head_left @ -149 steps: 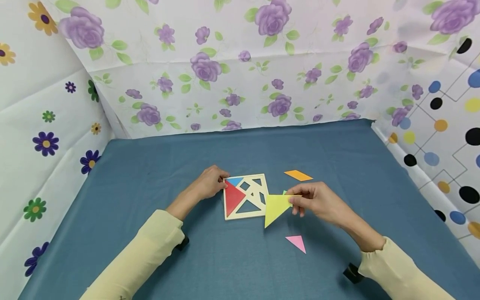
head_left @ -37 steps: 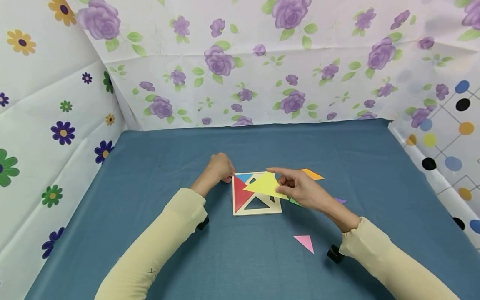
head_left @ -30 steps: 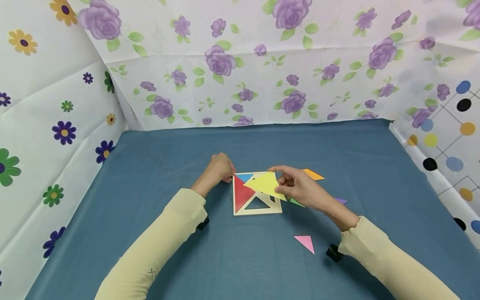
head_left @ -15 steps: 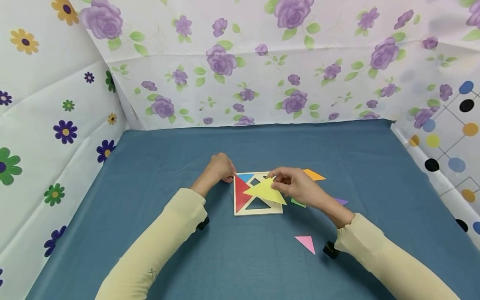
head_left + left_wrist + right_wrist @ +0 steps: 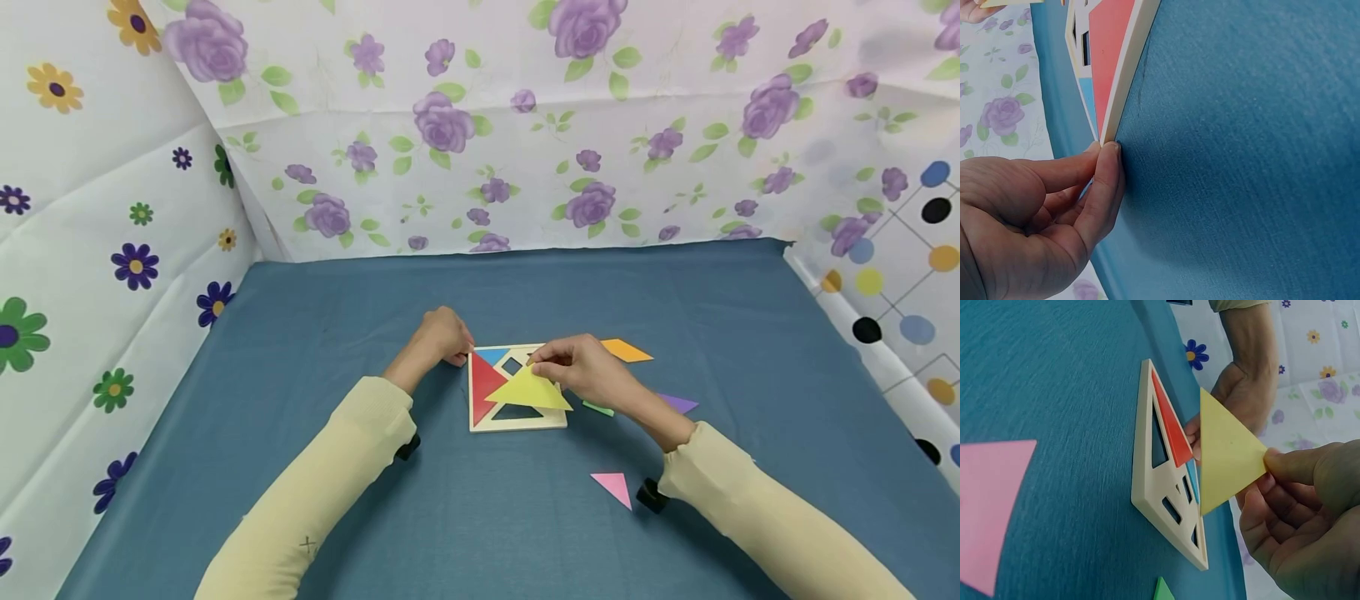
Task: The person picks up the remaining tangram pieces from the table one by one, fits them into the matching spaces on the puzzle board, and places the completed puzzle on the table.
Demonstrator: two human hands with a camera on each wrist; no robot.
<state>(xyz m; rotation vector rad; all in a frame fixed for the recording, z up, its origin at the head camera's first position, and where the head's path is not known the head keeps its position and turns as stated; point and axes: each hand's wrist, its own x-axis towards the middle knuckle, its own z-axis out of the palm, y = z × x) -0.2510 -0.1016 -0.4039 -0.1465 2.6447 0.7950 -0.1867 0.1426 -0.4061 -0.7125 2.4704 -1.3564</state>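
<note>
A square wooden tangram frame (image 5: pixel 555 422) lies on the cloth, with a red triangle (image 5: pixel 483 385) and a blue triangle (image 5: pixel 491 356) seated in its slots. My left hand (image 5: pixel 441 337) pinches the frame's far left corner between thumb and fingers, as the left wrist view shows. Above the frame, my right hand (image 5: pixel 581 367) pinches a large yellow triangle (image 5: pixel 528 390) by one corner. In the right wrist view the yellow triangle (image 5: pixel 1225 453) is held apart from the frame (image 5: pixel 1141 481), whose large triangular slot shows bare. Part of the frame is hidden under the yellow piece and right hand.
To the right of the frame lie an orange parallelogram (image 5: pixel 628 351), a purple piece (image 5: pixel 678 403) and a green piece (image 5: pixel 597 408), partly covered by the right arm. Nearer is a pink triangle (image 5: pixel 613 488). Blue cloth (image 5: pixel 480 517) covers the table; patterned sheets (image 5: pixel 480 125) hang around it.
My right hand first carried the yellow triangle from the frame's right side to above it, then turned it so its long edge faces me. My left hand stays on the frame's corner.
</note>
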